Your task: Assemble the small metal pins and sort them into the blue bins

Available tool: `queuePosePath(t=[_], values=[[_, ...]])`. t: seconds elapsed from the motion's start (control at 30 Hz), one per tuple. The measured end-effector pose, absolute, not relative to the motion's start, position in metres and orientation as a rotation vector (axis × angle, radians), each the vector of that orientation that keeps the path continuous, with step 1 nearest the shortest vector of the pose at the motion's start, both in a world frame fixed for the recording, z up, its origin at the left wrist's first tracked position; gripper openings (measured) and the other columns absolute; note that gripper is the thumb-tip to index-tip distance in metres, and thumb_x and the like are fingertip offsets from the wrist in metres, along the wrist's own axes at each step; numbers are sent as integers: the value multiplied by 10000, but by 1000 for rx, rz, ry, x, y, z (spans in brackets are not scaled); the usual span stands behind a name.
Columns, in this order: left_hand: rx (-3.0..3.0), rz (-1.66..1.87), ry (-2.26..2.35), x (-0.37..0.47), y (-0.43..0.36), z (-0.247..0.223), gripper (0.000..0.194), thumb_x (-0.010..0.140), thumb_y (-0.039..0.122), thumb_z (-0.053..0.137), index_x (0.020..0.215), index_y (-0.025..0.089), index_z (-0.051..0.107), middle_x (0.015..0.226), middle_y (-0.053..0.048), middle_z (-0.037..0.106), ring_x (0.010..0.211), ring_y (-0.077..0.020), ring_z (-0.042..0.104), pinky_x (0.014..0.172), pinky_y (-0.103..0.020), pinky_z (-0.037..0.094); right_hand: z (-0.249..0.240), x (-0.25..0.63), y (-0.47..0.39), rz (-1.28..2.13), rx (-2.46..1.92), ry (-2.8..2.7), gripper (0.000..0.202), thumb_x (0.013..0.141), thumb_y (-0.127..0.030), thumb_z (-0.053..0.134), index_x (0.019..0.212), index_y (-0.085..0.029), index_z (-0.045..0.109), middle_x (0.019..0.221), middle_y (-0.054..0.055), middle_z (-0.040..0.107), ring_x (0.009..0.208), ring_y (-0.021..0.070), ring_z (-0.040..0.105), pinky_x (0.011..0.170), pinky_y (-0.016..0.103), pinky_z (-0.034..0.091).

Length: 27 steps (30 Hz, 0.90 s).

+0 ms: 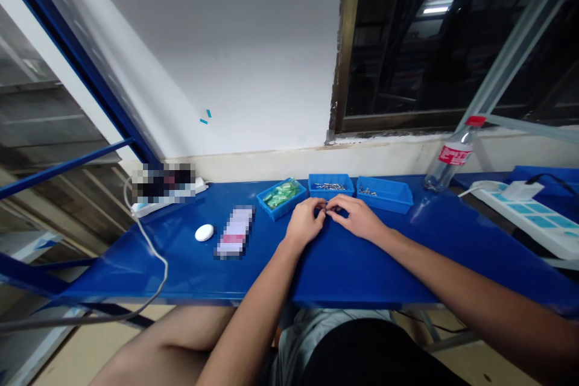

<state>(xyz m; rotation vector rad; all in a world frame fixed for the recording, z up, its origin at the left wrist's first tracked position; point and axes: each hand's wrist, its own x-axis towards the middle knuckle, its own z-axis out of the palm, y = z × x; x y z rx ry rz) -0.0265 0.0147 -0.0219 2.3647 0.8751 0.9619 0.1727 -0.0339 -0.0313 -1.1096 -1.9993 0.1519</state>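
Note:
My left hand (306, 218) and my right hand (351, 215) meet over the blue table (353, 268), just in front of the bins. Fingers of both are pinched together at one spot, and whatever lies between the fingertips is too small to name. Behind them stands a blue bin (331, 180) with small metal pins or screws in it. To its left a tilted blue bin (280, 198) holds green packets (279, 193). On the right, another blue bin (386, 194) has a few small metal parts at its left end.
Left on the table lie a blurred-out phone-like object (235, 232) and a white round case (204, 233). A power strip (169, 198) with a grey cable (154, 247) sits at the back left. A bottle with a red cap (452, 155) and another power strip (529, 214) stand right.

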Motion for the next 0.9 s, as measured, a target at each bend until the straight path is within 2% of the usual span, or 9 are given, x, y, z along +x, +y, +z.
queuePosePath(t=[0.13, 0.37, 0.57, 0.7, 0.9], values=[[2414, 938, 818, -26, 13, -19, 302, 889, 156, 676, 1179, 185, 755, 1147, -79, 787, 1051, -241, 738, 1006, -355, 562, -29, 170, -37, 250, -1151, -1827, 141, 986, -362, 663, 1006, -242, 735, 963, 62, 749, 828, 219, 703, 780, 361, 589], [2289, 974, 811, -27, 14, -16, 272, 960, 232, 661, 1199, 200, 786, 1181, -73, 798, 1054, -239, 764, 1018, -345, 574, -32, 174, -33, 386, -1140, -1687, 240, 949, -476, 707, 979, -254, 792, 1022, 78, 778, 885, 252, 743, 833, 410, 626], [2194, 975, 849, -29, 14, -17, 258, 971, 257, 657, 1180, 237, 808, 1163, -39, 802, 1070, -249, 771, 998, -335, 591, -37, 171, -30, 542, -1063, -1603, 286, 932, -493, 722, 1048, -247, 810, 1096, 100, 750, 912, 247, 754, 829, 413, 672], [2218, 950, 883, -31, 13, -17, 240, 986, 277, 633, 1121, 238, 828, 1136, -38, 809, 1052, -251, 776, 967, -318, 590, -36, 168, -31, 603, -1042, -1566, 307, 919, -511, 730, 1024, -233, 807, 1095, 102, 726, 940, 242, 758, 866, 405, 676], [2246, 928, 861, -29, 9, -12, 280, 966, 231, 596, 1126, 228, 826, 1119, -29, 816, 982, -239, 779, 937, -311, 585, -38, 169, -30, 686, -1080, -1491, 350, 868, -520, 784, 985, -192, 755, 933, 81, 763, 824, 225, 767, 804, 387, 675]])
